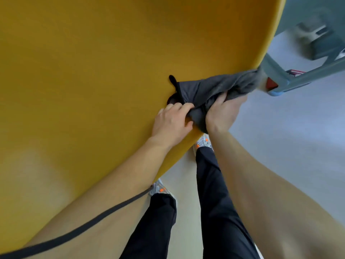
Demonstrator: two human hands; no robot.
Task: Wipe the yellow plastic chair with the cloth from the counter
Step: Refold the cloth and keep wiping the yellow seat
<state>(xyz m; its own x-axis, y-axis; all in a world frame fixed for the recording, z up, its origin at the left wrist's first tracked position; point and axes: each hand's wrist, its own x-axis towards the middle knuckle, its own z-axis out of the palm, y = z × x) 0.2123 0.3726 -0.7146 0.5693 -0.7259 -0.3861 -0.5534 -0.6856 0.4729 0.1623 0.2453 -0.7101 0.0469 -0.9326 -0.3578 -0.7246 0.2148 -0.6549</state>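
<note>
A broad, smooth yellow plastic chair surface (93, 71) fills most of the view, seen from close above. A dark grey, crumpled cloth (211, 90) is pressed against this surface near its curved right edge, with one end stretched out beyond the fingers toward the chair's rim and a small black loop (173, 80) standing out at its far corner.

The cloth is gripped by both hands. The left hand (172, 124) is curled closed, its fingers (179, 107) bent over the near fold of the fabric and its thumb tucked underneath. The right hand (222, 111) is likewise closed, with bunched fabric held under the fingers and spilling out just beyond the knuckles. The two hands lie just beside each other, with the gathered cloth between them.

A black strap (74, 232) is draped across the left forearm. Below the wrists, black trousers (214, 193) and pale shoes with orange marks (202, 142) are seen on a light floor (289, 137). Beyond the right fingertips, a grey-blue frame (298, 75) with a red patch is visible, blurred.
</note>
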